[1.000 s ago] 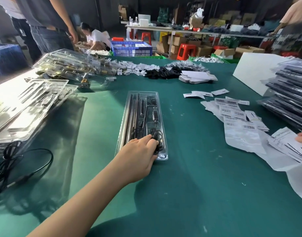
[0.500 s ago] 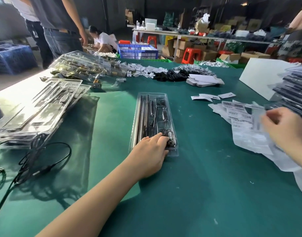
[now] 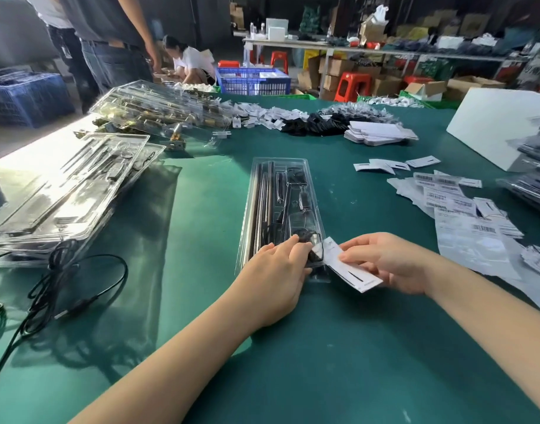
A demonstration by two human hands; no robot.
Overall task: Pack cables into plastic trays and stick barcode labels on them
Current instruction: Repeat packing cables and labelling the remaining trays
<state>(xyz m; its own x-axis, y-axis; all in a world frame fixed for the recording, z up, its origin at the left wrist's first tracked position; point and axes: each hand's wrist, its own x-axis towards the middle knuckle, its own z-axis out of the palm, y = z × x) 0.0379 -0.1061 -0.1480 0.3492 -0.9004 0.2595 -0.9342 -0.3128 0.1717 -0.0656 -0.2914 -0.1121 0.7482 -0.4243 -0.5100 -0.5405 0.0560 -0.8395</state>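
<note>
Far left on the green surface (image 3: 339, 362): loose black cable (image 3: 63, 286) lying in loops, one end running off the near-left edge. Just behind it, a stack of clear plastic trays (image 3: 63, 191); the top one holds long metal rods and small parts, exact contents hard to make out through glare. Further back, a second pile of clear trays (image 3: 158, 114) with brass-coloured hardware inside.

Centre: one clear plastic tray (image 3: 282, 206), long axis pointing away from the camera. Left compartments hold long metal rods side by side; right compartments hold small parts and, at the near end, a coiled black cable (image 3: 305, 237).

Left hand (image 3: 271, 280) rests palm-down on the near end of that tray, fingers (image 3: 293, 244) nearly straight, tips on the coiled cable, pressing rather than gripping.

Right hand (image 3: 394, 261) just right of the tray, fingers curled, pinching a white label card (image 3: 351, 267) with a black slot mark. The card's far corner touches the tray's near-right corner.

Right of that: scattered barcode label sheets (image 3: 464, 221) and backing paper on the surface, small white cards (image 3: 394, 165) behind them. Far right edge: stack of dark packed trays (image 3: 535, 179), contents not readable. Back centre: pile of black cable bundles (image 3: 317, 123) next to folded white cards (image 3: 378, 134).
</note>
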